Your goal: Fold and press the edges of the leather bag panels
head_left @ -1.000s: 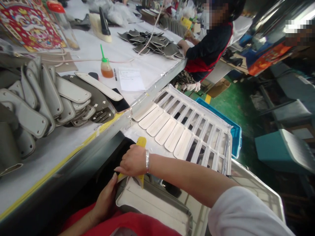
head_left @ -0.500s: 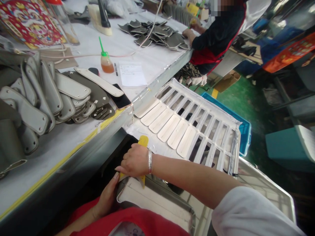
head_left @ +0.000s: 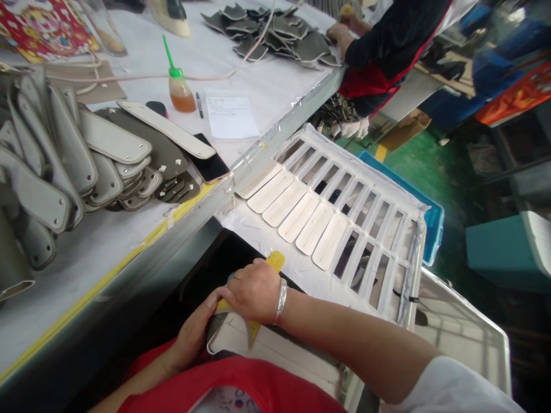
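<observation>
The right hand [head_left: 257, 289], in a silver bracelet, is closed around a flat yellow tool [head_left: 276, 260]; its palm covers the middle, leaving just the rounded top and a pointed lower part visible. That lower part rests on a long cream panel with a grey edge [head_left: 282, 354], lying just below the hands, its near side hidden by a red apron [head_left: 258, 381]. The left hand [head_left: 196, 330] is at the panel's upper end, its thumb meeting the right hand; its fingers are mostly hidden, so I cannot tell how it grips. A co-worker in a dark jacket [head_left: 387, 49] is cut off above. Handwriting on a white paper sheet [head_left: 231, 116] is too small to read; lettering on a white shirt [head_left: 228, 400] is partly covered.
</observation>
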Demonstrator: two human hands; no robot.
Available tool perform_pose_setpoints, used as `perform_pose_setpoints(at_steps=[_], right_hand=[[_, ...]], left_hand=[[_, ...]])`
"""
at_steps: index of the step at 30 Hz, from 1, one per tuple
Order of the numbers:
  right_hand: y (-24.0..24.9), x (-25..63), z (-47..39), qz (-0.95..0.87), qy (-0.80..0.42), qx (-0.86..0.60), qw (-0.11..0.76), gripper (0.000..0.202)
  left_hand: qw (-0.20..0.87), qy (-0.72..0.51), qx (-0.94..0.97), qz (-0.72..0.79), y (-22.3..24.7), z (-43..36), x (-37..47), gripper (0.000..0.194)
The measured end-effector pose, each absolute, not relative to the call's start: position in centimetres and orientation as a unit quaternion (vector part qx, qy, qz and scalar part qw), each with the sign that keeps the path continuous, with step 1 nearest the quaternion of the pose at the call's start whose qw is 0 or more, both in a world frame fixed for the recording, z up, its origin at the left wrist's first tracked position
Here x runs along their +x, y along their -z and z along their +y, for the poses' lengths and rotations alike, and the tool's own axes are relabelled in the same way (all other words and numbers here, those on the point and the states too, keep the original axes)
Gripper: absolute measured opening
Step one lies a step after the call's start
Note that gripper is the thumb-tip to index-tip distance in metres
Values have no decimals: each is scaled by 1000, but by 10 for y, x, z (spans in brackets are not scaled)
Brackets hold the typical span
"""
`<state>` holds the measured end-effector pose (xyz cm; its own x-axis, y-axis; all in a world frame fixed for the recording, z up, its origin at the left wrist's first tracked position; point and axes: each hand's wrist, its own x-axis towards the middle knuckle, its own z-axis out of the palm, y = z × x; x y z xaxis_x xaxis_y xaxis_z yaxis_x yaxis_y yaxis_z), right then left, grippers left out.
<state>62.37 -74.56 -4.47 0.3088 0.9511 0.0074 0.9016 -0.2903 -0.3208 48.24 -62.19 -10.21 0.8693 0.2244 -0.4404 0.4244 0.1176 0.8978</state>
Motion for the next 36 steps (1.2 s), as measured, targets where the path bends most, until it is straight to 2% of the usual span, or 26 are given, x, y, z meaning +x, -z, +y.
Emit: perform_pose_setpoints(at_steps=[5,11,14,17,20,24,29,36], right_hand=[[42,618,-762,-530,-110,-829,142,47],[16,609,-772,-473,-145,-867,54,47],[-3,600,-800,-362,-162,-918,5,52],[-26,578,-842,-242,-184,-953,11,45],[-47,543,-876,-210,-203,-953,76,37],[-56,491,-884,-83,-194,-959,191,47],[-32,452,-864,-47,-187,-938,287,50],[-11,439,-852,-5,-353,-793,496,36]], left_hand=[[741,118,642,159,85,-624,501,45],[753,186,618,125,66,-612,506,45],[768,211,591,130,61,-594,505,47],[734,185,638,141,56,-575,501,37],[727,245,626,141,45,-568,495,43],[766,367,513,122,27,-584,488,61],[818,322,454,148,24,-608,486,55],[848,285,426,136,31,-613,482,59]])
